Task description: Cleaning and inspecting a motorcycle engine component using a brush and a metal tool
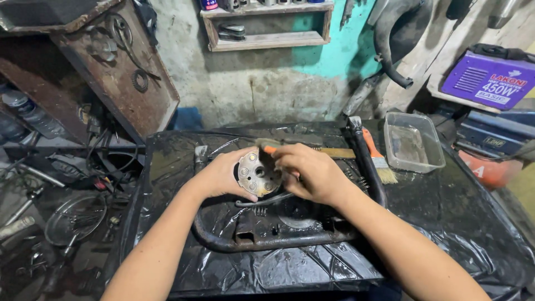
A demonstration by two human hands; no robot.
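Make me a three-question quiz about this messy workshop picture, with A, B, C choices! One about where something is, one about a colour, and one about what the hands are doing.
1. Where is the clear plastic tub?
A. On the wall shelf
B. On the black sheet, to the right of the hands
C. On the floor at the left

2. What colour is the boxy machine at the upper right?
A. Purple
B. Yellow
C. Green

3. What is the left hand doing?
A. Resting flat on the sheet
B. Holding the round metal disc
C. Gripping the paintbrush

Answers: 1 B, the tub sits on the black sheet beside the paintbrush. 2 A, its casing is purple. 3 B, its fingers wrap the disc's edge while the right hand touches the disc too.
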